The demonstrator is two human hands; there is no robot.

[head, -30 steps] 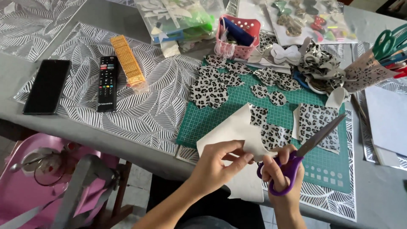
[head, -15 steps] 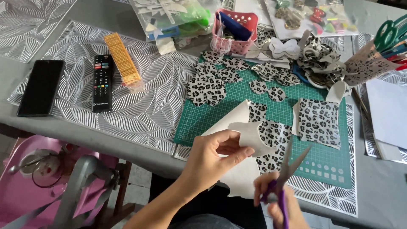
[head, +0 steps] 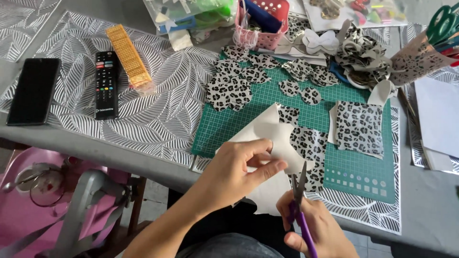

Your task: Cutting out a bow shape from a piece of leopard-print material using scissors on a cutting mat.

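The grey desk carries silver leaf-pattern mats and, on them, a green cutting mat. Low left of the desk stands a pink stool.

At the near edge of the cutting mat lies the sheet, white on its back and leopard-printed on its face, partly lifted off the mat. The left hand is clamped on it, thumb and fingers pinching a folded white flap. Just right of it the right hand is closed round the purple handles of the scissors, whose blades point up and meet the sheet's printed edge; they look nearly together.

A square leopard piece lies flat to the right on the cutting mat. Further back, cut leopard shapes are scattered over its far end, near a heap of scraps. A pink basket stands behind them, and a leopard cup with green-handled scissors at far right, beside white paper.

Well to the left lie a black phone, a black remote and a gold bar, side by side on a leaf mat.
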